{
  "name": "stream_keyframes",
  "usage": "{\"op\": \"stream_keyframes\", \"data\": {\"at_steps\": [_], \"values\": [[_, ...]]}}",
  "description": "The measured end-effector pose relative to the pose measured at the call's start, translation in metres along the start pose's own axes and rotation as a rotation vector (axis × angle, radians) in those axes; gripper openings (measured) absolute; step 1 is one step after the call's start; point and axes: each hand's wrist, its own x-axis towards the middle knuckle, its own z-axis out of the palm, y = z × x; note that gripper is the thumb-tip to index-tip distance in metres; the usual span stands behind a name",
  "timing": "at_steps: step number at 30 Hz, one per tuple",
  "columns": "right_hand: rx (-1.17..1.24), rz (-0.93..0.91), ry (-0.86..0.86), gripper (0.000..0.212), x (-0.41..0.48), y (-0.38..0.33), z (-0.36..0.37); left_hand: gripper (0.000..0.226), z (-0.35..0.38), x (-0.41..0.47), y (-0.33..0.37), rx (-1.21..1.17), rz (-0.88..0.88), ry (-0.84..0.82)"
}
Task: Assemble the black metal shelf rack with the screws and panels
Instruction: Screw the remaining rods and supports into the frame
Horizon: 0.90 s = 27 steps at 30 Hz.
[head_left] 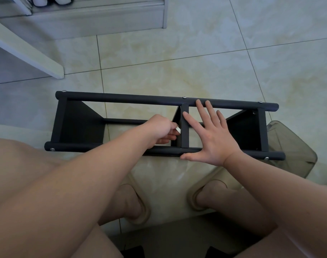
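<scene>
- A translucent grey plastic item (292, 146) stands at the right end of the rack; its contents cannot be told.
- The black metal shelf rack (121, 98) lies on the beige tiled floor (177, 62), long axis left to right.
- A small white piece (178, 130) is pinched by the curled left hand (159, 129) beside the middle black panel (185, 127).
- The right hand (212, 138) is spread flat on the rack.

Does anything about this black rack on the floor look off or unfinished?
Mostly tidy. The black metal shelf rack shows silver screw heads at its corners and the far middle joint, but none shows at the near middle joint, beside where the left hand pinches something small and white.
</scene>
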Motion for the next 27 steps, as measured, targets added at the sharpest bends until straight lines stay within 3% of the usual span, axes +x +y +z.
{"op": "stream_keyframes", "data": {"at_steps": [27], "values": [[-0.009, 0.001, -0.003, 0.118, -0.001, -0.001, -0.001, 0.024, -0.022, 0.001, -0.003, 0.26, -0.013, -0.167]]}}
